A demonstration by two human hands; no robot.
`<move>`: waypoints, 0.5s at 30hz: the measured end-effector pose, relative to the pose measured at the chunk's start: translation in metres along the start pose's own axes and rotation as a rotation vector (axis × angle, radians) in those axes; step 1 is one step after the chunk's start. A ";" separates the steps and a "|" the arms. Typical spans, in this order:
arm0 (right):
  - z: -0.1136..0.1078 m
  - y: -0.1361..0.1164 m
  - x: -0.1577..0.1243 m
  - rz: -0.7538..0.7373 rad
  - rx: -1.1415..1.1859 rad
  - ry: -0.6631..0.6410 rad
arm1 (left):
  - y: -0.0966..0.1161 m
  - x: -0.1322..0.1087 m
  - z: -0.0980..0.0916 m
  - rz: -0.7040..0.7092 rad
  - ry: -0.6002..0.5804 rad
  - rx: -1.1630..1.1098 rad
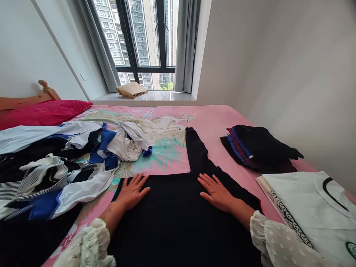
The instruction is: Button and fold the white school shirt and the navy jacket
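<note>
A black long-sleeved top (172, 218) is spread on the bed in front of me, its straight edge on the far side. One of its sleeves (196, 148) stretches away toward the window on the right. My left hand (132, 192) lies flat on the cloth near the far left corner, fingers spread. Flat on the right part, close to where the sleeve begins, rests my right hand (216, 192), also with fingers apart. Neither hand grips anything. The near end of the top runs out of the picture.
Loose clothes (63, 167) in white, black and blue lie heaped on the left. Folded dark clothes (258, 146) and folded white T-shirts (314, 200) are stacked on the right. A red pillow (47, 113) and a window sill with a tan bundle (131, 89) are farther back.
</note>
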State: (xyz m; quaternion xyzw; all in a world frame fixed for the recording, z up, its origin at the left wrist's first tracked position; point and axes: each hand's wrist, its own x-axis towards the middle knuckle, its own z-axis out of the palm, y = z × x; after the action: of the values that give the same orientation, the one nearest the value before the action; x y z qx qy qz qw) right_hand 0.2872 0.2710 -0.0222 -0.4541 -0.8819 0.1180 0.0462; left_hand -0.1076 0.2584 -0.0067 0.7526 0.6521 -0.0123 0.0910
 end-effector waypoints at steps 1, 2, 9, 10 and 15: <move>0.002 0.010 0.006 0.061 -0.021 0.043 | -0.019 0.004 0.002 -0.065 0.020 0.002; 0.002 0.019 0.012 0.102 -0.037 0.088 | -0.035 0.007 0.006 -0.115 0.054 0.005; -0.042 0.063 0.109 0.364 0.150 0.403 | -0.069 0.010 0.036 -0.125 0.287 -0.010; -0.049 0.074 0.132 0.462 0.242 0.430 | -0.068 0.010 0.038 -0.120 0.294 -0.015; -0.061 0.133 0.246 0.691 0.394 0.457 | -0.071 0.009 0.041 -0.122 0.317 -0.028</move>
State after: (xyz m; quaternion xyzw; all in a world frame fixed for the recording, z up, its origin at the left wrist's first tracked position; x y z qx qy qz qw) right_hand 0.2602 0.5556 -0.0031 -0.7185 -0.6066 0.1888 0.2831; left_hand -0.1720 0.2706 -0.0570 0.7027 0.7028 0.1104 -0.0035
